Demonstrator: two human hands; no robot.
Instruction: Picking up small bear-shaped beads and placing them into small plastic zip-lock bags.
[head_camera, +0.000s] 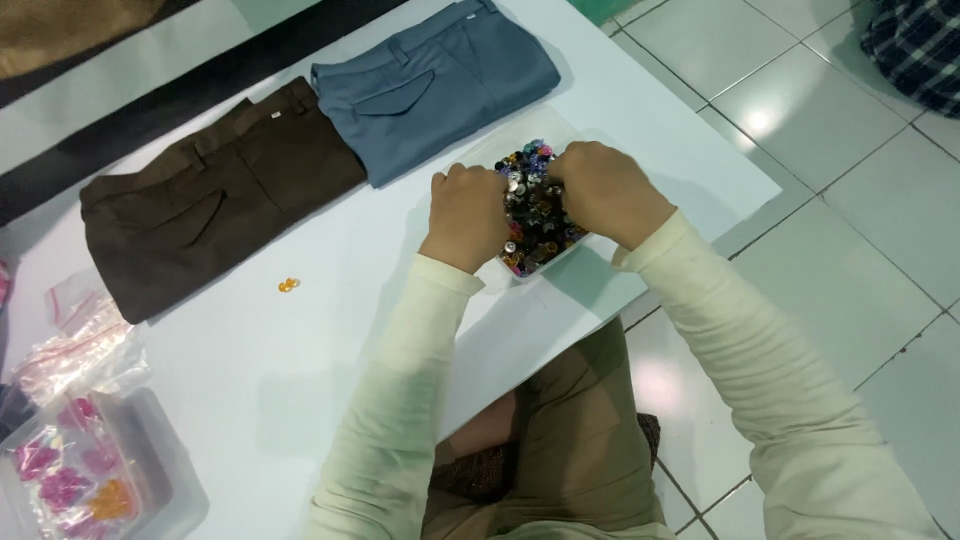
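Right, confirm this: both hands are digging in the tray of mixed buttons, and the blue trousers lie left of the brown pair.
Not quite. The head view shows the blue trousers right of the brown trousers. Both the left hand and right hand are in the tray of mixed buttons.

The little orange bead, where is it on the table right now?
In the head view, the orange bead lies alone on the white table, just below the brown trousers and left of the left hand.

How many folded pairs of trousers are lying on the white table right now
2. The brown trousers lie at the table's far left; the blue-grey trousers lie beside them to the right, just beyond the tray of buttons.
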